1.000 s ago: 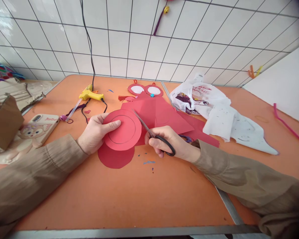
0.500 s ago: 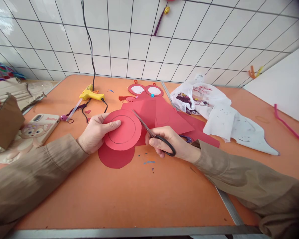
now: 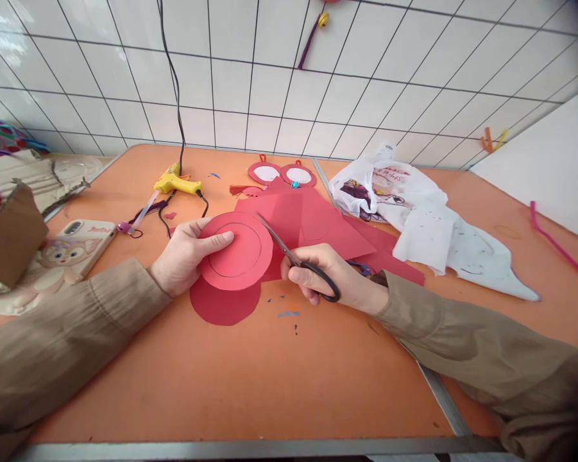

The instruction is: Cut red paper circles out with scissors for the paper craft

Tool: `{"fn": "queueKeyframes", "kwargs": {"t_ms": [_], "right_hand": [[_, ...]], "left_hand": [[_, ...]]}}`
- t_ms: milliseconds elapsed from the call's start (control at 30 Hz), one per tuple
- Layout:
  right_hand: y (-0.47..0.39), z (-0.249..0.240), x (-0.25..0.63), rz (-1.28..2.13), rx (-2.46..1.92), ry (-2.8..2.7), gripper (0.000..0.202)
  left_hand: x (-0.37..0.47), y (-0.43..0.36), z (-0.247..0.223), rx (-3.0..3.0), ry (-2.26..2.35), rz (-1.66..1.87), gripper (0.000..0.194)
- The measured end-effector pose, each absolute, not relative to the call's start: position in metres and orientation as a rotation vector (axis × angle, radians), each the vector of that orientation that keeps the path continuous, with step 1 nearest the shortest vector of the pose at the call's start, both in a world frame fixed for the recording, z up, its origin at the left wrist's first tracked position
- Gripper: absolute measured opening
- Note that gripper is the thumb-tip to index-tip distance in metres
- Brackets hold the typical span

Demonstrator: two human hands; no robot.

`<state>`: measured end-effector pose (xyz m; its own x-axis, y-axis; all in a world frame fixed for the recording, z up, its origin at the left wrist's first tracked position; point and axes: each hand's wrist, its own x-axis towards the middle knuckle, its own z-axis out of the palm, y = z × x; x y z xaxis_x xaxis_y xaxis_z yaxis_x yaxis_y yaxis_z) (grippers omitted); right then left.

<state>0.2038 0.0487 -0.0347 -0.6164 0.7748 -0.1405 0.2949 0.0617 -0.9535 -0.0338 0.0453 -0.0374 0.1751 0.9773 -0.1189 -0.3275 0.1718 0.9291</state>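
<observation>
A red paper disc with a smaller circle drawn on it is pinched in my left hand, thumb on top. My right hand grips scissors with black handles, their blades pointing up and left at the disc's right edge. Whether the blades touch the paper, I cannot tell. Below the held disc, another red disc lies on the orange table. Red paper sheets spread behind my right hand.
Behind the sheets lie two red rings with white centres. A yellow glue gun with a cord, a phone and a cardboard box stand at the left. At the right is a white plastic bag beside white crumpled sheets.
</observation>
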Motion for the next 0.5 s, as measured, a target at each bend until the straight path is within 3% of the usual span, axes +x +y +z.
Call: {"fn": "queueKeyframes", "kwargs": {"t_ms": [500], "right_hand": [[0.0486, -0.035, 0.2037, 1.61, -1.071, -1.934, 0.044]], "left_hand": [[-0.0356, 0.0471, -0.0385, 0.892, 0.92, 1.157, 0.016]]}}
